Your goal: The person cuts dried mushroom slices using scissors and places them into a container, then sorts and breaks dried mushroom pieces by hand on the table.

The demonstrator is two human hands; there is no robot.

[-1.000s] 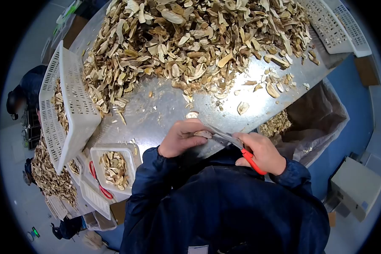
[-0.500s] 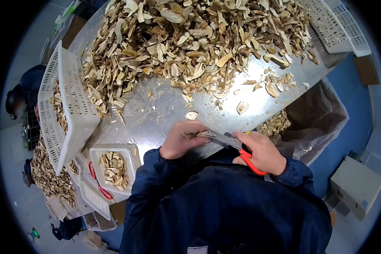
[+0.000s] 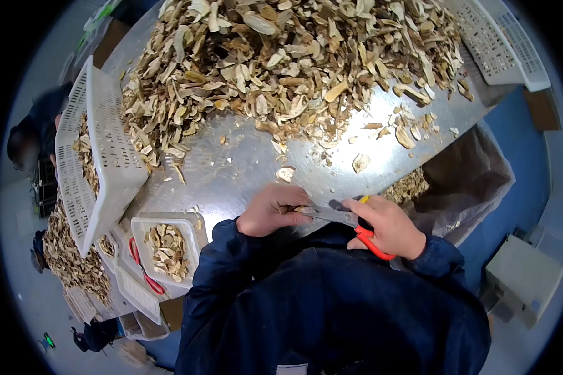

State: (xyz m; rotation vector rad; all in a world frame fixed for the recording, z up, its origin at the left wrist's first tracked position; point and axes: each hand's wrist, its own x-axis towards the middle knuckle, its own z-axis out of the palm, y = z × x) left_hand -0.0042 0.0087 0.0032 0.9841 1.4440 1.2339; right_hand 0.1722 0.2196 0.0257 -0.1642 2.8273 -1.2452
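Observation:
My left hand (image 3: pixel 273 210) pinches a small pale slice (image 3: pixel 304 210) that looks like dried mushroom, near the table's front edge. My right hand (image 3: pixel 389 226) is wrapped round scissors (image 3: pixel 374 242) with red handles, a bit of yellow showing above the fingers. The blades point left and reach the slice at my left fingertips. Just above my left hand a loose pale piece (image 3: pixel 285 174) lies on the metal table (image 3: pixel 231 150). A large heap of dried slices (image 3: pixel 281 69) covers the table's far part.
A white tray (image 3: pixel 196 250) with slices stands at left, beside red-handled scissors (image 3: pixel 135 252). White perforated baskets are at left (image 3: pixel 119 156) and top right (image 3: pixel 491 47). A lined bin (image 3: pixel 469 181) stands at right. A person (image 3: pixel 37 128) is at far left.
The scissor handles have spread apart, and the blades now lie closer to level at the slice. My left hand has shifted slightly down. The person at far left has moved a little.

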